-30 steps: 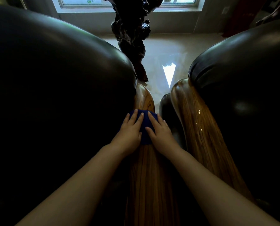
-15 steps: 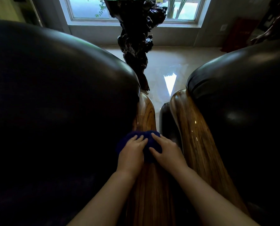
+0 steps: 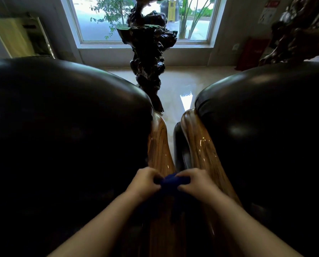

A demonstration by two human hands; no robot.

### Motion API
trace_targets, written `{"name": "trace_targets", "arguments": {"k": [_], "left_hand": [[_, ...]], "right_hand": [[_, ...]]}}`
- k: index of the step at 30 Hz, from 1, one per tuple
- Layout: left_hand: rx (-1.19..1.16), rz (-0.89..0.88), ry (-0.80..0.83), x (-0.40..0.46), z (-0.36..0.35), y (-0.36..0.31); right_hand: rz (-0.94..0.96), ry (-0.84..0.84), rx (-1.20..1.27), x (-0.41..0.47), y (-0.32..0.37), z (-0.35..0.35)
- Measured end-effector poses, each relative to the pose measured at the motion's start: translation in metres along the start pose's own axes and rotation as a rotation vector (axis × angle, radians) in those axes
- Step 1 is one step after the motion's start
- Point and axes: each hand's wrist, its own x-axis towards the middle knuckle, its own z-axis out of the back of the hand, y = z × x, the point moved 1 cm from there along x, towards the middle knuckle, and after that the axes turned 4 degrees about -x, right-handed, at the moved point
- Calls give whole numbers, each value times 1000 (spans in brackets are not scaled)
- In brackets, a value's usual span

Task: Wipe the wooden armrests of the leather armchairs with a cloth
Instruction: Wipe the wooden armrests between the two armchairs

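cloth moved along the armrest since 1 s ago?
Yes. The cloth has slid back along the left armrest, away from its rounded front tip, toward the person.

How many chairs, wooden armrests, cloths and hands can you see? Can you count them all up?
Leather armchairs: 2, the left armchair and the right armchair
Wooden armrests: 2, the left armrest and the right armrest
Blue cloth: 1
Hands: 2, the left hand and the right hand, both gripping the cloth
Total: 7
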Motion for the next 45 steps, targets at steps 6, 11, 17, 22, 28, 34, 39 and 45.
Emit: {"name": "trace_targets", "arguments": {"k": [6,11,17,22,28,34,39,45], "left_hand": [[36,-100,104,-48,56,-83],[64,-175,124,-78,73,-149],[55,-165,112,-100,41,-192],[-6,-80,67,-120,-34,-198],[-93,18,12,-157,-152,-177],[-88,113,-11,-180,-258,-134],[5,28,-134,-179,-341,-87],[86,71,-401,-182,-414,-51]], "right_hand": [[38,31,74,-79,36,91],[44,39,46,-129,42,156],[70,-1,-11,-165,17,188],[107,49,-48,-189,-44,173],[100,61,-2,-227,-131,105],[49,77,-78,-254,-208,26],[75,-120,-156,-263,-271,-45],[-40,-288,116,-265,-290,-124]]}}
